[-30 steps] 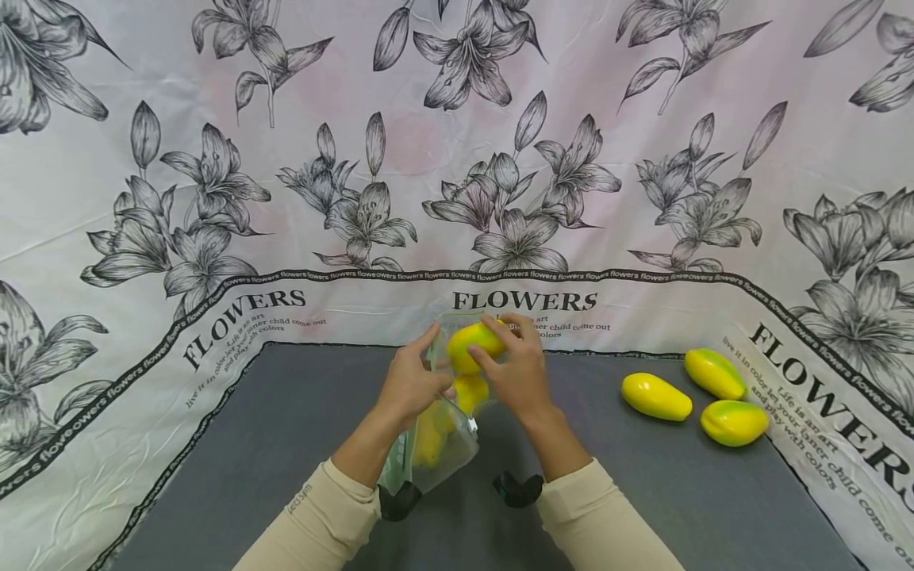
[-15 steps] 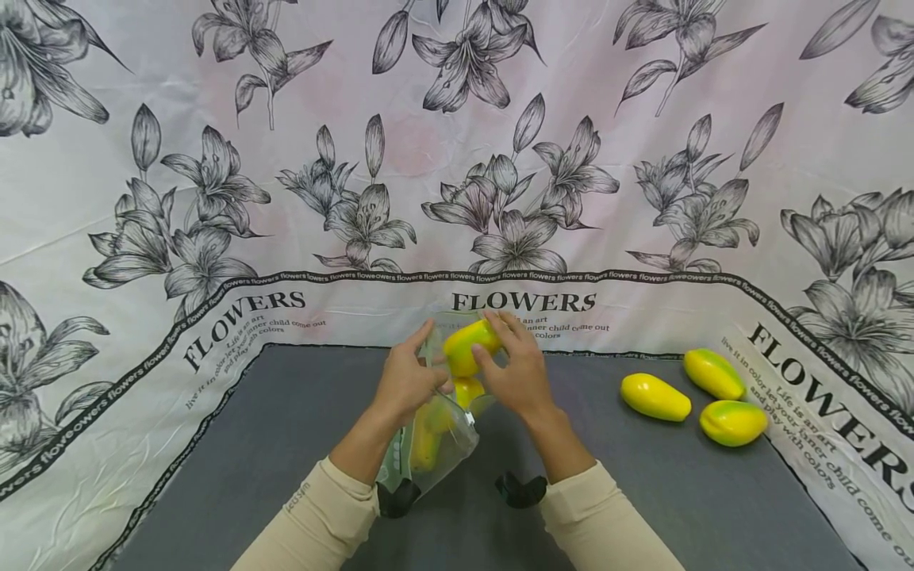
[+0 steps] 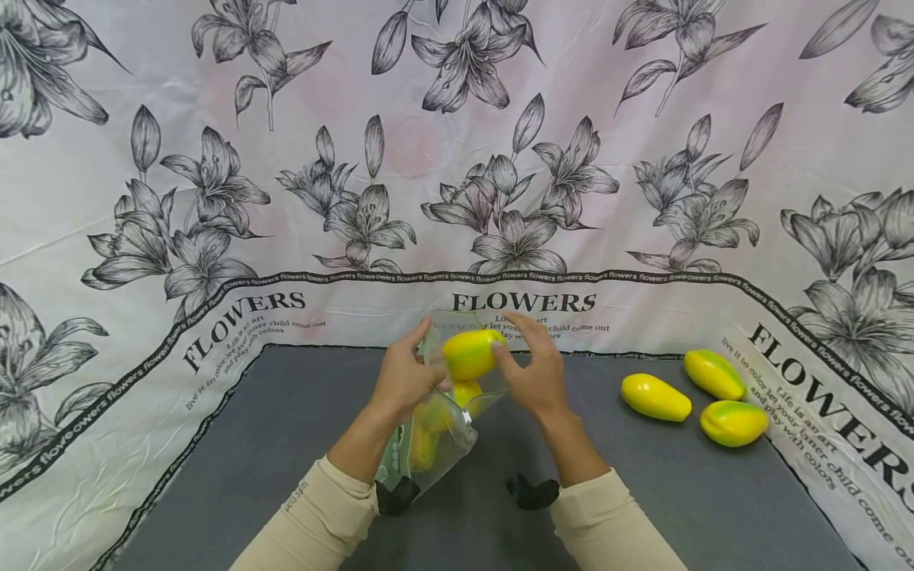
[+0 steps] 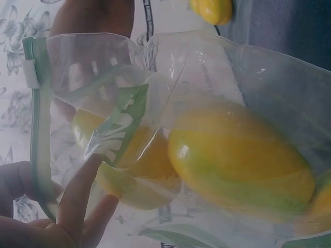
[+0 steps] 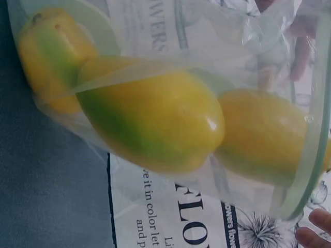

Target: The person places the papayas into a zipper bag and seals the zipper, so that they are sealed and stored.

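Note:
A clear zip bag [image 3: 446, 444] with a green zip edge hangs tilted from my left hand [image 3: 407, 377], which grips it near its mouth. Inside, several yellow-green mangoes [image 5: 155, 119] lie in a row. The topmost mango [image 3: 471, 354] is at the bag's mouth, partly past the zip edge [image 5: 310, 170] in the right wrist view. My right hand [image 3: 535, 369] is right beside that mango, fingers spread and thumb close to its right end. In the left wrist view, my left fingers [image 4: 77, 201] lie against the bag by the zip, with the white slider [image 4: 30, 74] above them.
To the right on the dark grey table [image 3: 286, 444] lie three more mangoes [image 3: 655, 397], grouped close together. A floral cloth [image 3: 357, 238] hangs behind the table and runs along both sides. Black wrist straps [image 3: 531, 492] sit below the sleeves.
My right hand has let go of the top mango and drawn back to the right, fingers opening. The mango has tipped flatter at the bag's mouth. The left hand has stayed nearly in place.

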